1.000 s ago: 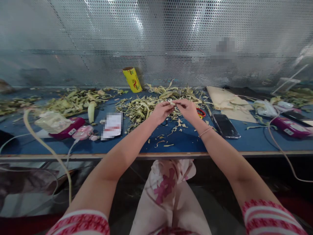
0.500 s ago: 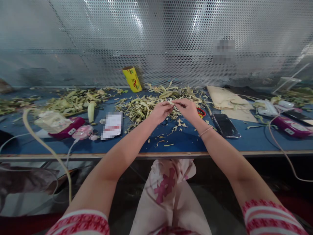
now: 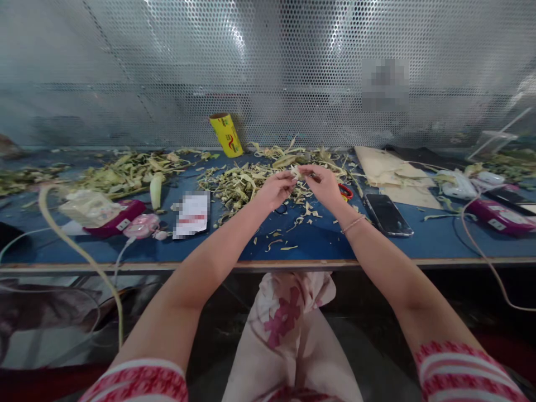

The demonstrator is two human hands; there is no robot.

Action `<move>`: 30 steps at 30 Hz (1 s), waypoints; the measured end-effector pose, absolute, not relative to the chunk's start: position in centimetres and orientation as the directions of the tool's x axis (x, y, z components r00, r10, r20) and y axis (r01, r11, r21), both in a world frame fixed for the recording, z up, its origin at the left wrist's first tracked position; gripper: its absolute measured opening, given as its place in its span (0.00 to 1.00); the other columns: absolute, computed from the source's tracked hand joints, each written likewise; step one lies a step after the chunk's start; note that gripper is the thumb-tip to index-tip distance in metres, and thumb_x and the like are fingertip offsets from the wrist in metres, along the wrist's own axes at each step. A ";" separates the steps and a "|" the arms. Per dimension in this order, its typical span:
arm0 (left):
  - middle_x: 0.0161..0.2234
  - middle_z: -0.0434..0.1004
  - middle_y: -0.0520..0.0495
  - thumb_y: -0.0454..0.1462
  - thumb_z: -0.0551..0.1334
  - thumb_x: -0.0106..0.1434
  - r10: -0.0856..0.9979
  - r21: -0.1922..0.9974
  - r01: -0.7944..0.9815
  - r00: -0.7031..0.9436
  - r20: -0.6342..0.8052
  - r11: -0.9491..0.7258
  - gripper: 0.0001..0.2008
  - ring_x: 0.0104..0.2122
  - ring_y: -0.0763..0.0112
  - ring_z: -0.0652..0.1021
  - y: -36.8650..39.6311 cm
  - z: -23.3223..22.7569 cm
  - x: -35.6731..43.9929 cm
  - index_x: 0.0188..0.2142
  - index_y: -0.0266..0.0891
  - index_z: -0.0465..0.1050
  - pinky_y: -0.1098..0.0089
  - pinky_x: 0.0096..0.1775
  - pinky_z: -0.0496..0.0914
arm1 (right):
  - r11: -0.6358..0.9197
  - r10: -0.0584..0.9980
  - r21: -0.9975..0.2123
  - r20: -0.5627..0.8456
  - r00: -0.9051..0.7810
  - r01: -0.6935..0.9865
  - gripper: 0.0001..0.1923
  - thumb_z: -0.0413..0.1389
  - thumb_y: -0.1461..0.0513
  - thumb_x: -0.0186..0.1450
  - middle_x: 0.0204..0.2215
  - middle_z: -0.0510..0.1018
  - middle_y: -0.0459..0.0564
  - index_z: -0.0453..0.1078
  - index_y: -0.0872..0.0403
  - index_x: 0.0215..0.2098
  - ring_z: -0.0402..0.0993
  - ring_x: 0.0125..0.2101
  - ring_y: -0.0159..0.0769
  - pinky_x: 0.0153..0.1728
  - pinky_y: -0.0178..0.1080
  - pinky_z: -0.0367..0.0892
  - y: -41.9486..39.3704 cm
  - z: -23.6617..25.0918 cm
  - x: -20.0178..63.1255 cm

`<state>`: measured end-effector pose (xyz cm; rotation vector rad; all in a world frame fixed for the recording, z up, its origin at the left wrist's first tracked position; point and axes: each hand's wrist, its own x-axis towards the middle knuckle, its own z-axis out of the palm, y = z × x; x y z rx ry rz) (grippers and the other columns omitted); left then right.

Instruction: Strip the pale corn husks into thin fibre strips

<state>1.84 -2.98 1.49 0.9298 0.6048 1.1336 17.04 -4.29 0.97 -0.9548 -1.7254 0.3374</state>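
Over the middle of the blue table my two hands meet at a small pale piece of plant (image 3: 295, 172), whose exact kind I cannot make out. Thumb and fingers of my left hand (image 3: 278, 188) pinch it from the left. From the right, the bent fingers of my right hand (image 3: 321, 184) close on its upper edge. Beneath and behind them spreads a heap of dry, pale green plant pieces (image 3: 237, 190). Red-handled scissors (image 3: 345, 192) lie beside my right wrist, partly hidden.
A yellow printed tube (image 3: 227, 135) leans near the perforated metal wall. To the right lie a phone (image 3: 388, 214) and brown paper sheets (image 3: 389, 173). On the left are another plant heap (image 3: 125, 174), a printed packet (image 3: 192, 215) and a magenta box (image 3: 114, 219).
My right hand has turned a little, with its fingers bent more over the piece. More of the pale piece shows between the hands; the forearms have barely moved.
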 end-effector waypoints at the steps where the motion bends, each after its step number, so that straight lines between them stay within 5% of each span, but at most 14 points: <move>1: 0.21 0.69 0.56 0.20 0.62 0.46 0.945 0.853 -0.503 0.324 0.039 0.138 0.11 0.21 0.84 0.69 -3.0 1.5 1.8 0.25 0.34 0.68 0.79 0.27 0.64 | 0.636 0.739 -0.651 0.669 -0.082 0.414 0.17 0.51 0.67 0.59 0.41 0.80 0.52 0.75 0.54 0.43 0.76 0.42 0.38 0.43 0.42 0.72 -4.3 1.1 17.1; 11: 0.22 0.71 0.54 0.19 0.59 0.51 0.955 0.772 -0.615 0.293 0.038 0.158 0.11 0.21 0.85 0.71 -3.2 2.0 1.8 0.29 0.34 0.69 0.81 0.26 0.65 | 0.569 0.759 -0.784 0.617 0.206 0.250 0.15 0.59 0.56 0.58 0.35 0.71 0.48 0.64 0.52 0.40 0.69 0.37 0.34 0.42 0.40 0.68 -2.5 0.0 17.7; 19: 0.23 0.71 0.55 0.20 0.61 0.50 0.920 0.818 -0.540 0.391 0.037 0.197 0.11 0.20 0.85 0.70 -3.3 1.8 1.9 0.29 0.34 0.69 0.80 0.26 0.65 | 0.377 0.926 -0.926 0.377 0.012 -0.031 0.21 0.57 0.44 0.58 0.30 0.72 0.46 0.66 0.52 0.33 0.69 0.32 0.30 0.32 0.34 0.67 -2.4 -0.3 16.3; 24: 0.23 0.70 0.54 0.21 0.61 0.50 0.906 0.873 -0.463 0.419 0.063 0.153 0.11 0.22 0.83 0.71 -3.7 1.7 2.1 0.30 0.33 0.69 0.78 0.27 0.65 | 0.425 0.904 -0.902 0.427 0.015 0.073 0.18 0.55 0.48 0.62 0.20 0.65 0.41 0.61 0.53 0.26 0.64 0.22 0.28 0.27 0.34 0.64 -2.6 -0.4 16.2; 30: 0.22 0.70 0.56 0.23 0.64 0.50 0.919 0.924 -0.374 0.387 0.081 0.076 0.12 0.24 0.80 0.73 -4.0 1.6 2.2 0.32 0.35 0.67 0.74 0.33 0.67 | 0.470 0.853 -0.793 0.521 0.032 0.389 0.13 0.50 0.62 0.65 0.16 0.63 0.41 0.59 0.53 0.22 0.60 0.19 0.28 0.25 0.34 0.55 -3.7 0.6 16.6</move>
